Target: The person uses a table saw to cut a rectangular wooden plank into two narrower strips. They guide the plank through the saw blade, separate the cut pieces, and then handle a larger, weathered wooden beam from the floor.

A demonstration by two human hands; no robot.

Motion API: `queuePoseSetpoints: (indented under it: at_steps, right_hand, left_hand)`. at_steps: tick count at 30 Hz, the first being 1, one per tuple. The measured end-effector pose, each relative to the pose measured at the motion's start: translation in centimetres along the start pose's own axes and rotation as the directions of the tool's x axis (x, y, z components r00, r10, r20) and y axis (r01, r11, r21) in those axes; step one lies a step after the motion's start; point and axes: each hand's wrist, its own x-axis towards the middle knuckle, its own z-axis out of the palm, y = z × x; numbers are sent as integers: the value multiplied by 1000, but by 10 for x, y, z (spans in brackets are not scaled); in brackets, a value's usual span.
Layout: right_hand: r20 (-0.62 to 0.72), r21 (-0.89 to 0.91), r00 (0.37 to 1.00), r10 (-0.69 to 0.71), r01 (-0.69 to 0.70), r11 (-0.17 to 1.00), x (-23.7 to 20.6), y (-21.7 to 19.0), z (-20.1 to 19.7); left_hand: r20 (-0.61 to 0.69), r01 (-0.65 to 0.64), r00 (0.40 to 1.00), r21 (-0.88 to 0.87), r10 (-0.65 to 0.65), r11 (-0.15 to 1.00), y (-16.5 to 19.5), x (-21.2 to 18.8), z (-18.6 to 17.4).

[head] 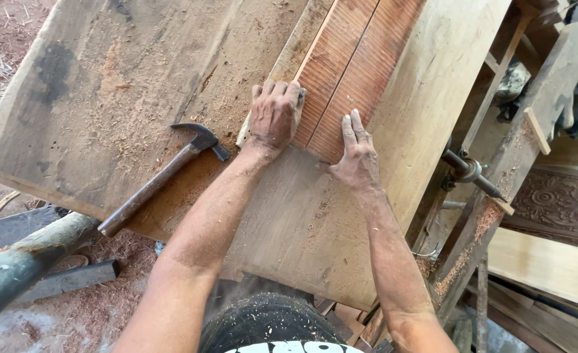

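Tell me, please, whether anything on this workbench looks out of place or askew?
The claw hammer lies diagonally, its handle end jutting past the workbench edge. Sawdust is strewn across the top. Nothing else stands out.

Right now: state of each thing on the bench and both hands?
Left hand: curled over a small block on the reddish boards, pressing.
Right hand: flat, fingers straight, on the boards' end.
Reddish boards: two, side by side, lying flat.
Hammer: lying loose, untouched.
Bench: dusted with sawdust.
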Motion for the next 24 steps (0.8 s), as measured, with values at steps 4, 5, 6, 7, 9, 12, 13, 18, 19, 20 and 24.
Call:
queuePoseSetpoints:
  at_steps: [4, 5, 6, 7, 9, 12, 13, 18, 19, 20, 24]
  right_hand:
    - [-55, -88, 996, -76, 71, 994, 10, 14, -1]
    - [-44, -58, 997, -60, 58, 997, 13, 16, -1]
    - [-37, -28, 998, -47, 46, 999, 16, 19, -1]
    - [-26, 2, 999, -35, 35, 999, 18, 22, -2]
    - [-19, 9, 1000, -20, 20, 1000, 24, 28, -3]
    - [-80, -38, 993, -89, 86, 996, 36, 39, -3]
    - [-112, -65, 985, -130, 124, 990, 41, 42, -2]
    - [-61, -16, 996, -65, 64, 998, 57, 61, 1]
    - [-77, -20, 993, -84, 82, 996, 61, 64, 1]
    - [-75, -19, 994, -82, 81, 997, 65, 67, 1]
    - [-81, -24, 992, -96, 95, 995, 81, 81, -2]
  left_hand:
    - [52, 40, 998, 42, -42, 998, 3, 12, 11]
    - [-6, 12, 1000, 44, -11, 999, 2, 15, 12]
    - [-68, -18, 997, 49, 22, 999, 1, 18, 13]
    - [-67, -14, 998, 40, 17, 999, 3, 21, 15]
    - [-65, -2, 998, 21, 4, 1000, 3, 28, 19]
    - [-9, 23, 1000, -28, -23, 999, 1, 42, 30]
    - [-11, 8, 1000, -38, -8, 999, -2, 46, 33]
    - [-21, -4, 1000, -45, 3, 999, -4, 65, 50]
    - [-39, -14, 999, -35, 12, 999, -4, 70, 53]
    - [-55, -24, 998, -25, 23, 999, -3, 76, 56]
    - [-17, -1, 1000, -34, 0, 999, -1, 91, 64]
